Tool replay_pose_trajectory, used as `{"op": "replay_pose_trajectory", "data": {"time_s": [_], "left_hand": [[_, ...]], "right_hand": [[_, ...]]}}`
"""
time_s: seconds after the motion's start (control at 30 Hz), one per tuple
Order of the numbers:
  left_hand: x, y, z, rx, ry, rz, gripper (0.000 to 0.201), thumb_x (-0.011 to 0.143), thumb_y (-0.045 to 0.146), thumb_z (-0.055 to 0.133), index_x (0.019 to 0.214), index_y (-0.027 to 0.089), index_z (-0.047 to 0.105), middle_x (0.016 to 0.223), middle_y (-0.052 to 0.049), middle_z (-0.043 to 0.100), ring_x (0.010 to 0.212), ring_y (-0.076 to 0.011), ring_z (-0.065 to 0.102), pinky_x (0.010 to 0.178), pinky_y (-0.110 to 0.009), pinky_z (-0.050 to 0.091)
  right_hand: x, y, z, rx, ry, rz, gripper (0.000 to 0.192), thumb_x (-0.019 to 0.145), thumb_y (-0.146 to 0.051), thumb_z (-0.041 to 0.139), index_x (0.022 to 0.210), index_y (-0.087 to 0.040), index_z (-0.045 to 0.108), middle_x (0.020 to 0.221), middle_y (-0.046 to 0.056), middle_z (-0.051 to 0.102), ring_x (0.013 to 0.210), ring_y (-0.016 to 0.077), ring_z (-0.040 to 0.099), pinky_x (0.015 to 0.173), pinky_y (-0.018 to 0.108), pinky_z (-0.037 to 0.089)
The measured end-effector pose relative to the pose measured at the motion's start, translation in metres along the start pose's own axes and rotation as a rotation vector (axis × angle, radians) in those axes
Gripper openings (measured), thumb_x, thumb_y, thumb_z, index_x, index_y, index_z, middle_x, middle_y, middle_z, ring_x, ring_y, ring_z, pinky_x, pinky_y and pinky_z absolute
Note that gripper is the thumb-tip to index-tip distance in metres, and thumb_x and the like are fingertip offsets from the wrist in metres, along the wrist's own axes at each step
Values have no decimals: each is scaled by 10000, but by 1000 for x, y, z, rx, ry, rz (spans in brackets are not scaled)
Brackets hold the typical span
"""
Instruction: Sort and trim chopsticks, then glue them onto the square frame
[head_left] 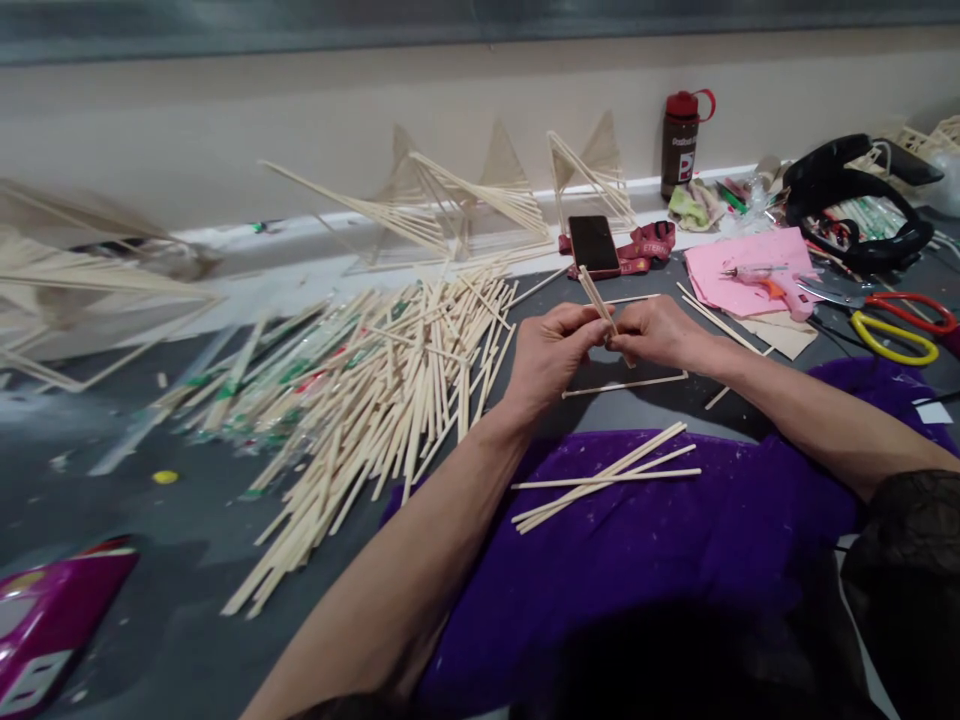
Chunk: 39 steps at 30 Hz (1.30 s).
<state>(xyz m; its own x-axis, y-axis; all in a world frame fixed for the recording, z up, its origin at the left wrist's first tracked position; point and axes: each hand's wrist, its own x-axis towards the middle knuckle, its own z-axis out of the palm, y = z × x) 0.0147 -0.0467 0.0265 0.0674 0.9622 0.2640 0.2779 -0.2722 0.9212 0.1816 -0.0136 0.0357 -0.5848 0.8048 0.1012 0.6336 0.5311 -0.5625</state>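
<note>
My left hand (551, 348) and my right hand (654, 332) meet above the grey floor, both gripping a pair of thin wooden sticks (596, 295) that points up and away from me. A few loose sticks (604, 478) lie on the purple cloth (675, 560) over my lap. A single stick (624, 384) rests on the floor just below my hands. A large heap of sticks (382, 390), some in clear wrappers, spreads to the left of my left arm.
Stick-built fan frames (465, 200) stand along the wall. A black phone (592, 243), a brown bottle (679, 142), pink paper (750, 270) with a glue gun (772, 285), yellow and red scissors (896, 330) and a black headset (855, 195) lie at the right. A magenta object (52, 620) sits bottom left.
</note>
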Motion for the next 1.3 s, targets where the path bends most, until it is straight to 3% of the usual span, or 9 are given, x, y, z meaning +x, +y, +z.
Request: {"op": "replay_pose_trajectory", "data": {"time_s": [0.17,0.4,0.53,0.8,1.03,1.3], "left_hand": [[0,1,2,-44,-9,-25,250,723,368,692,841,176,800,731,-27,671,596,-123,543,478,-211,422],[-2,0,7,-54,-16,-45,227,739,338,676,845,165,779,805,-37,705,627,-120,582,491,-196,437],[-2,0,6,-29,-33,4,203,774,332,649,715,168,753,874,-58,724,701,-135,619,515,-194,458],[4,0,-3,9,-71,35,199,743,365,700,678,182,747,740,-39,697,597,-115,580,491,-201,452],[10,6,8,-70,18,-78,143,671,287,715,721,153,719,591,-7,666,552,-124,609,471,-196,432],[16,10,6,-83,-53,-86,146,636,291,746,629,163,676,575,-6,671,511,-112,590,463,-201,422]], "right_hand": [[0,1,-4,-11,-100,53,327,887,-216,598,585,-129,690,588,25,658,556,94,546,584,242,316],[3,7,-3,-47,-114,-3,323,885,-196,564,594,-123,685,558,7,634,535,82,521,559,223,298],[3,11,1,-57,-104,-55,341,888,-176,549,571,-123,664,562,8,634,529,78,512,554,221,292],[4,15,9,-16,-47,-120,275,890,-182,548,670,-117,700,618,23,669,597,102,584,572,216,325],[4,19,4,77,-50,-98,278,900,-250,555,730,-116,727,618,-1,674,632,111,622,588,206,350],[2,18,3,110,-63,-63,260,895,-251,573,751,-109,737,619,6,652,622,108,604,578,209,320]]}}
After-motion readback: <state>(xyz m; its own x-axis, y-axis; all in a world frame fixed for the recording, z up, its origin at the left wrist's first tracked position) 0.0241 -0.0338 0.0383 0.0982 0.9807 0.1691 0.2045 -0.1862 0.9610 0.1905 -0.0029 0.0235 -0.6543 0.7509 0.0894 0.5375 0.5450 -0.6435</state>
